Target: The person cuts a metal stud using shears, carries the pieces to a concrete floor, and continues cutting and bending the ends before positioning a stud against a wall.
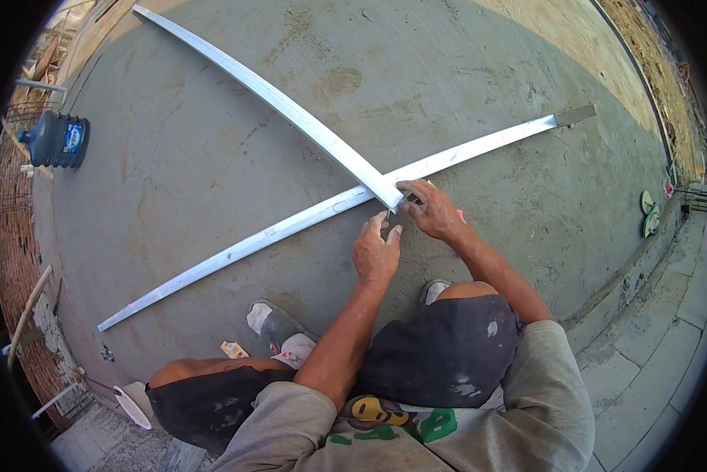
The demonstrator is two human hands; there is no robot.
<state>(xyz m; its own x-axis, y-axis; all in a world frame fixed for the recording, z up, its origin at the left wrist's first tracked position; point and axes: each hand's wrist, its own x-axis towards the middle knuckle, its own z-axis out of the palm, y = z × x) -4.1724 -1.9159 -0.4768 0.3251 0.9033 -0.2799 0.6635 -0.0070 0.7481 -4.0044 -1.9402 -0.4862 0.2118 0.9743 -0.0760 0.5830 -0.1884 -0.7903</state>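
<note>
Two long pale metal bars lie crossed on a grey concrete slab (212, 157). One bar (267, 93) runs from the top left down to its near end at the crossing. The other bar (235, 248) stretches from the lower left up to the far right. My right hand (434, 211) rests on the near end of the first bar, fingers curled over a small dark object I cannot identify. My left hand (377, 253) is just below the bar's tip, fingertips touching it. I am crouched, with knees and feet below my arms.
A dark blue water jug (56, 140) lies at the slab's left edge beside a brick wall (11, 236). A small yellow packet (234, 349) sits by my foot. Green and white discs (650, 212) lie at the right edge, next to paving slabs (652, 346).
</note>
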